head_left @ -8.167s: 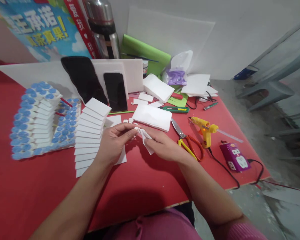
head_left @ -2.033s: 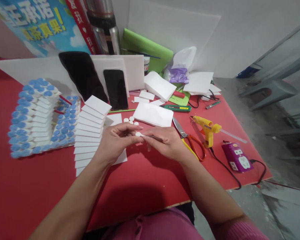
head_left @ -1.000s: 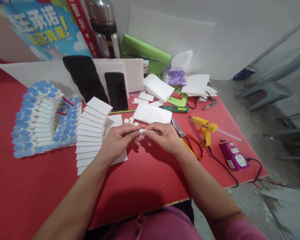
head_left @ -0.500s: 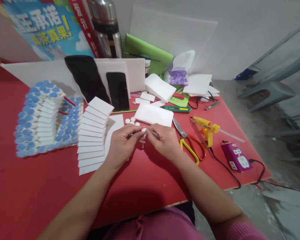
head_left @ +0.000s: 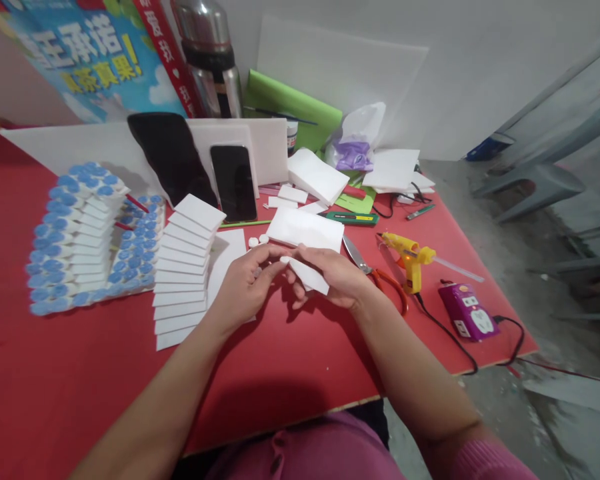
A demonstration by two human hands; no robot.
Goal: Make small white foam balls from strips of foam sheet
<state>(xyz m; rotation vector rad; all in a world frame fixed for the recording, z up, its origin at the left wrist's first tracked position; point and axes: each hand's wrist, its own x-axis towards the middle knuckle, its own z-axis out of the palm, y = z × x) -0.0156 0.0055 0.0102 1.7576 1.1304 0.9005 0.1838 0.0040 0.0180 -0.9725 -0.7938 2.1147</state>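
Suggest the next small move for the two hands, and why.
I'd probably have the right hand wrap the loose, wide end of the white strip toward its narrow end. That narrow end is at the left hand's fingertips, while the wide end spreads unwound by the right hand. Small white rounds lie on the table just beyond.
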